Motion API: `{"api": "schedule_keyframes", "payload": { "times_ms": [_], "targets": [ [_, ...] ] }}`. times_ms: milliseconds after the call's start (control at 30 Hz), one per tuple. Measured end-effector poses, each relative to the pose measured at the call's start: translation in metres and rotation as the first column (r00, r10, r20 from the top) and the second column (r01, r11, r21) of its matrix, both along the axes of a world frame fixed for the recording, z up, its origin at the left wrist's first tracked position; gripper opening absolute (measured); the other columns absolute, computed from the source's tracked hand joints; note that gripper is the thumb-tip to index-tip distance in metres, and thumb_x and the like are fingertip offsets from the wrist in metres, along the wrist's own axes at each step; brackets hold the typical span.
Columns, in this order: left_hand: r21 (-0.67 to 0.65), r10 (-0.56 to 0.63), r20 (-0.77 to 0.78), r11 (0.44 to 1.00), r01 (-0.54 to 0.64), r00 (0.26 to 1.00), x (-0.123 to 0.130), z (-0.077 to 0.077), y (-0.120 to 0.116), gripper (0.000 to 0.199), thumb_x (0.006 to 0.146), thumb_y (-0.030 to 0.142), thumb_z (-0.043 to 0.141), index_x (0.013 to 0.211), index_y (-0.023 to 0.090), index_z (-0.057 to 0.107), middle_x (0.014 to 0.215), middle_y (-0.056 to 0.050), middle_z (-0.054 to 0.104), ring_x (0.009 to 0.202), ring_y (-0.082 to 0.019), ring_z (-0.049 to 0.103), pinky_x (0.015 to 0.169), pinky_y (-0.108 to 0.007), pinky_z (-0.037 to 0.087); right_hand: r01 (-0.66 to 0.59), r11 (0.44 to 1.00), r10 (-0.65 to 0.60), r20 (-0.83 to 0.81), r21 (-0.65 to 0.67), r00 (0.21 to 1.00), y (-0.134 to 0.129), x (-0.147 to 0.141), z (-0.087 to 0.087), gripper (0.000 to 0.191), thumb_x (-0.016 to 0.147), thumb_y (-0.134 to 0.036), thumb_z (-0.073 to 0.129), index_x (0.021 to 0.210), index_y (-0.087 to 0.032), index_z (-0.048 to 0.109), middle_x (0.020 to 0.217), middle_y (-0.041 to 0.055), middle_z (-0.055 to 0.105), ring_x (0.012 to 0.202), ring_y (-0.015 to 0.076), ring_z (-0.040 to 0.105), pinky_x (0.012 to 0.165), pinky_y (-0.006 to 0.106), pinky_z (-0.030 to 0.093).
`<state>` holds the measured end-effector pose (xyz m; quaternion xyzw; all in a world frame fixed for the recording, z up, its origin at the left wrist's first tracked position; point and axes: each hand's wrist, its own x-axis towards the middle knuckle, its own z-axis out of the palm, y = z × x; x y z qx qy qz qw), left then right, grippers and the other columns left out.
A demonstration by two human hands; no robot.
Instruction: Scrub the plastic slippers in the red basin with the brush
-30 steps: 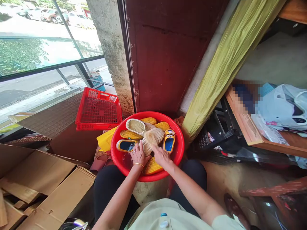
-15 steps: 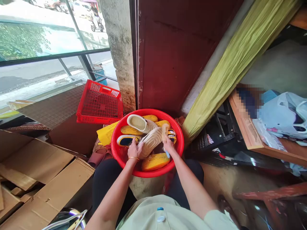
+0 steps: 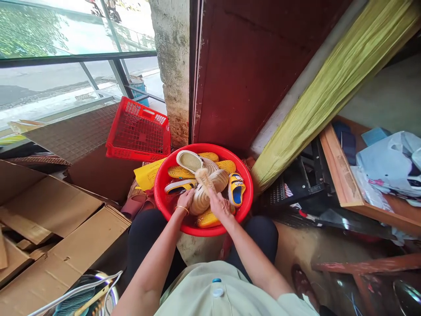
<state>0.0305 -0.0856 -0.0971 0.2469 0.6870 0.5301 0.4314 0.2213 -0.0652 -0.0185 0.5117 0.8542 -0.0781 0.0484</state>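
Observation:
Between my knees stands a red basin [image 3: 247, 213] with several clogs and some water in it. My left hand [image 3: 186, 200] grips the heel end of a cream clog [image 3: 199, 201], its ridged sole turned up. In my right hand [image 3: 219, 205] is a scrubbing brush [image 3: 204, 179] with pale bristles, lying across that sole; its handle is mostly hidden by my fingers. Another cream clog [image 3: 188, 160] lies behind, sole up. A yellow-and-blue clog [image 3: 237, 189] rests against the right wall. Yellow soles, one being the near yellow clog [image 3: 208, 219], show around them.
A red plastic crate [image 3: 140, 131] stands behind the basin on the left, near a yellow sheet [image 3: 146, 173]. Cardboard boxes [image 3: 66, 210] fill the left side. A yellow-green cloth [image 3: 315, 101] hangs at the right, beside a wooden tabletop [image 3: 342, 175] with bags.
My right hand has brought the brush leftward from the right side of the basin onto the cream clog's sole. The yellow-and-blue clog at the right is now uncovered. My view has shifted slightly.

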Motion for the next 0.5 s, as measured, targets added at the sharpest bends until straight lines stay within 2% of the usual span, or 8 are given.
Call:
{"api": "schedule_keyframes", "payload": {
  "times_ms": [100, 167, 233, 300, 400, 433, 500],
  "targets": [
    [0.036, -0.012, 0.127, 0.999, 0.007, 0.992, 0.006, 0.003, -0.001, 0.034, 0.07, 0.046, 0.08, 0.087, 0.016, 0.078, 0.105, -0.015, 0.079, 0.118, -0.035, 0.066, 0.108, -0.045, 0.045, 0.162, 0.985, -0.161, -0.034, 0.05, 0.986, 0.038, 0.012, 0.016, 0.061, 0.108, -0.023, 0.028, 0.169, -0.02, 0.024, 0.124, 0.0187, 0.071, 0.105, 0.0267, 0.072, 0.088, 0.034, 0.056],
    [0.075, -0.034, 0.231, 0.997, 0.017, 0.972, 0.01, 0.004, 0.0, 0.039, 0.067, 0.047, 0.083, 0.087, 0.015, 0.078, 0.102, -0.015, 0.079, 0.11, -0.033, 0.068, 0.104, -0.045, 0.049, 0.165, 0.984, -0.161, -0.061, 0.065, 0.985, 0.047, 0.02, 0.021, 0.061, 0.108, -0.023, 0.028, 0.168, -0.016, 0.026, 0.124, 0.0185, 0.072, 0.108, 0.0271, 0.071, 0.09, 0.033, 0.056],
    [0.109, -0.044, 0.334, 0.994, 0.007, 0.942, 0.013, 0.005, 0.002, 0.042, 0.064, 0.047, 0.085, 0.087, 0.013, 0.078, 0.099, -0.014, 0.08, 0.102, -0.031, 0.07, 0.1, -0.044, 0.052, 0.089, 0.993, -0.085, -0.063, 0.08, 0.994, 0.036, 0.023, 0.015, 0.061, 0.108, -0.024, 0.03, 0.168, -0.017, 0.026, 0.122, 0.0177, 0.072, 0.105, 0.027, 0.071, 0.089, 0.033, 0.056],
    [0.131, -0.034, 0.424, 0.991, -0.024, 0.905, 0.014, 0.003, 0.004, 0.041, 0.065, 0.046, 0.086, 0.087, 0.013, 0.077, 0.097, -0.012, 0.08, 0.097, -0.029, 0.071, 0.096, -0.043, 0.054, -0.032, 0.996, 0.036, -0.048, 0.088, 0.998, 0.008, 0.024, 0.003, 0.06, 0.109, -0.027, 0.03, 0.168, -0.021, 0.028, 0.117, 0.0169, 0.072, 0.096, 0.0259, 0.072, 0.083, 0.032, 0.056],
    [0.15, -0.018, 0.534, 0.986, -0.073, 0.845, 0.015, 0.001, 0.009, 0.036, 0.075, 0.044, 0.082, 0.088, 0.011, 0.075, 0.095, -0.012, 0.08, 0.1, -0.03, 0.072, 0.095, -0.044, 0.056, -0.237, 0.969, 0.241, -0.055, 0.068, 0.969, -0.028, 0.024, -0.014, 0.057, 0.109, -0.031, 0.031, 0.166, -0.026, 0.036, 0.113, 0.0154, 0.07, 0.082, 0.0229, 0.071, 0.071, 0.028, 0.055],
    [0.158, -0.025, 0.568, 0.984, -0.079, 0.823, 0.016, 0.0, 0.011, 0.035, 0.078, 0.043, 0.079, 0.091, 0.011, 0.075, 0.097, -0.013, 0.08, 0.103, -0.031, 0.072, 0.096, -0.044, 0.056, -0.266, 0.961, 0.271, -0.058, 0.074, 0.961, -0.032, 0.023, -0.017, 0.057, 0.108, -0.031, 0.03, 0.165, -0.027, 0.038, 0.112, 0.0151, 0.07, 0.079, 0.0222, 0.07, 0.068, 0.028, 0.054],
    [0.181, -0.065, 0.631, 0.981, -0.065, 0.773, 0.016, -0.001, 0.012, 0.036, 0.083, 0.043, 0.076, 0.097, 0.01, 0.075, 0.1, -0.015, 0.08, 0.106, -0.034, 0.073, 0.097, -0.047, 0.057, -0.251, 0.962, 0.259, -0.072, 0.104, 0.963, -0.022, 0.021, -0.015, 0.057, 0.108, -0.031, 0.03, 0.164, -0.026, 0.04, 0.112, 0.0155, 0.07, 0.078, 0.022, 0.07, 0.068, 0.028, 0.054]
  ]
}}
